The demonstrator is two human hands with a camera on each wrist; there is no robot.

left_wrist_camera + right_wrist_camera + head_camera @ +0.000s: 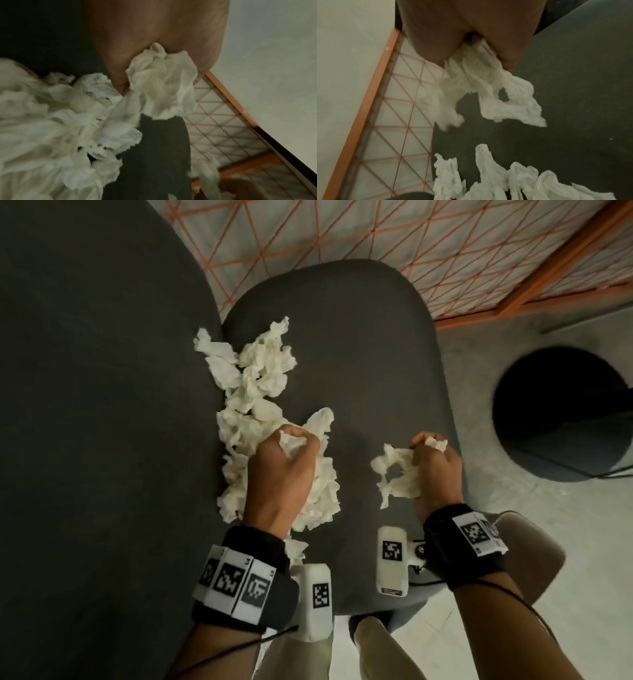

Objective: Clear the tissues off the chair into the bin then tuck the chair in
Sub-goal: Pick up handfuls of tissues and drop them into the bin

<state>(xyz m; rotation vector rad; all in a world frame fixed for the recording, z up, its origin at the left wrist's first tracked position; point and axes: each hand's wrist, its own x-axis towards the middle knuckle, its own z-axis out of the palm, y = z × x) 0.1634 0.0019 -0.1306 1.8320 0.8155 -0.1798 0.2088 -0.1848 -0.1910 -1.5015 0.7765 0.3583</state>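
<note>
On the chair (359, 344) seat, the left hand (281, 470) has its fingers curled round a wad from the tissues (253, 378) heaped along the seat's left edge. The right hand (435, 470) grips a torn tissue (397, 474) near the right edge. Only the head view shows the bin (561, 412), on the floor right of the chair; the wrist views show just the clenched tissue.

Indoor room — grey upholstered chair (342, 337), patterned rug (376, 241), bin (561, 412)
</note>
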